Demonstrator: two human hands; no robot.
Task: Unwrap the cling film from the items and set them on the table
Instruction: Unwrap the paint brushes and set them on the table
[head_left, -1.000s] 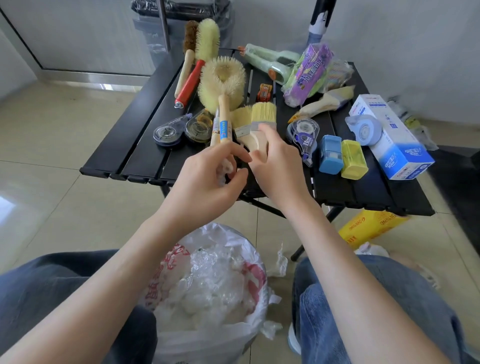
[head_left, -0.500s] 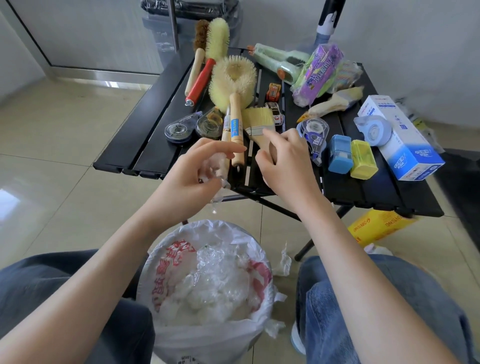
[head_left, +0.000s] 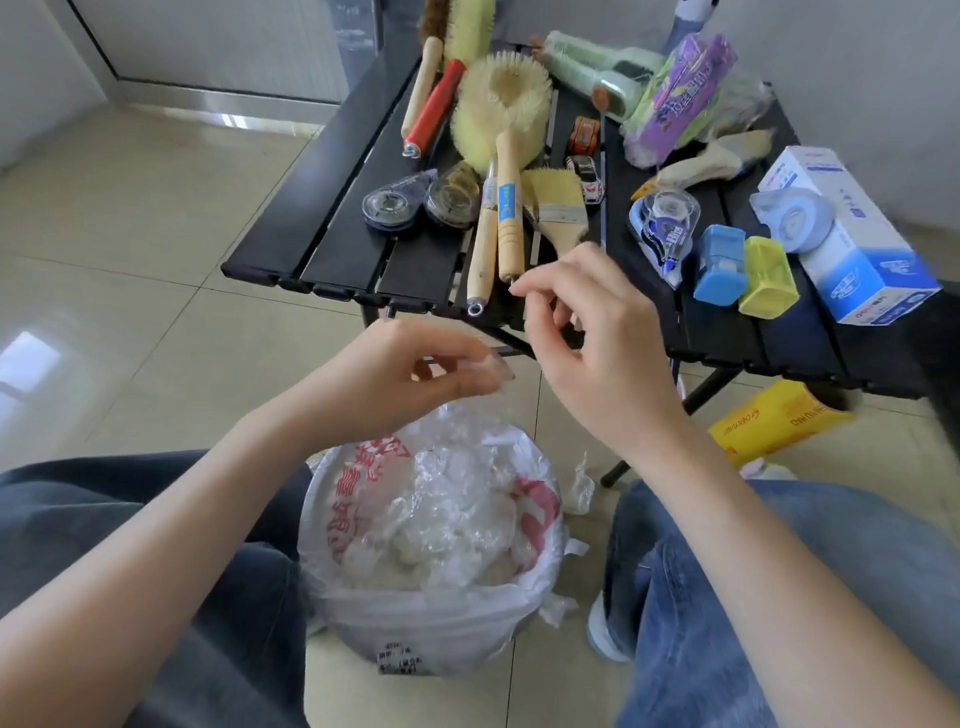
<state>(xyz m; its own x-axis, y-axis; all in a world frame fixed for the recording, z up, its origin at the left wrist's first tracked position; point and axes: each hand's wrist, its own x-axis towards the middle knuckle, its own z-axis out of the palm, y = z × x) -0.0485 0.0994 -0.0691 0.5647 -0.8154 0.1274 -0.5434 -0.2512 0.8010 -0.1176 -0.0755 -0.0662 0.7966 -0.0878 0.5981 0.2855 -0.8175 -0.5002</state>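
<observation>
My left hand (head_left: 410, 374) hovers above the bin and pinches a small wad of clear cling film (head_left: 488, 364) between thumb and fingertips. Just off the table's near edge, my right hand (head_left: 597, 358) has loosely curled fingers, and I see nothing in them. A bare flat paintbrush (head_left: 558, 208) lies on the black slatted table (head_left: 332, 244), beside the wooden handles of a round bristle brush (head_left: 506, 98). Further right, a tape dispenser (head_left: 665, 223), a second paintbrush (head_left: 711, 161) and a tape roll (head_left: 792, 218) look film-wrapped.
A bag-lined bin (head_left: 431, 561) full of crumpled film stands between my knees. The table also carries two correction tapes (head_left: 395, 205), toy cars (head_left: 587, 156), blue and yellow boxes (head_left: 719, 265), a white-blue carton (head_left: 852, 239) and a purple pack (head_left: 680, 88). A yellow box (head_left: 774, 421) lies on the floor.
My right hand let go of the paintbrush, which now lies on the table. My left hand pulled the film off and drew back over the bin.
</observation>
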